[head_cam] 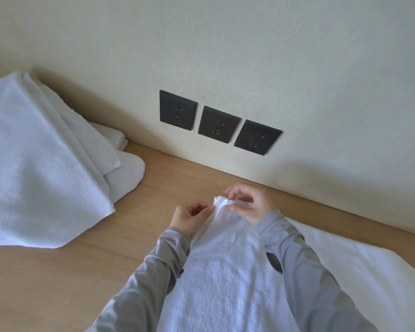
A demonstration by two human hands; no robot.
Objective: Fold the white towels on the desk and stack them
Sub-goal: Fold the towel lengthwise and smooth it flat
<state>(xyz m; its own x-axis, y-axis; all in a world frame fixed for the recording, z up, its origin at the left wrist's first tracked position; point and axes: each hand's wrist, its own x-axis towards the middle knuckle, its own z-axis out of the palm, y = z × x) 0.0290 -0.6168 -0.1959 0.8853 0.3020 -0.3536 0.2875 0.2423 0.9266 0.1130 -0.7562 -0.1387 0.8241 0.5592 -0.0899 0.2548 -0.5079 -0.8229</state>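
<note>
Starting at the far left, I see a loose white sheet of towelling (34, 164) draped over a pile of folded towels (127, 173) on the wooden surface (58, 271). Further right, three dark sockets (217, 124) sit on the wall. Below them the left hand (189, 218) pinches the far corner of the middle towel (225, 271), which runs between the grey sleeves (153, 271). The right hand (249, 204) pinches the same bunched corner from the other side, the hands nearly touching. How many layers they grasp, I cannot quite tell. Rightmost, a flat towel (345, 257) lies on the surface, partly under the right sleeve.
</note>
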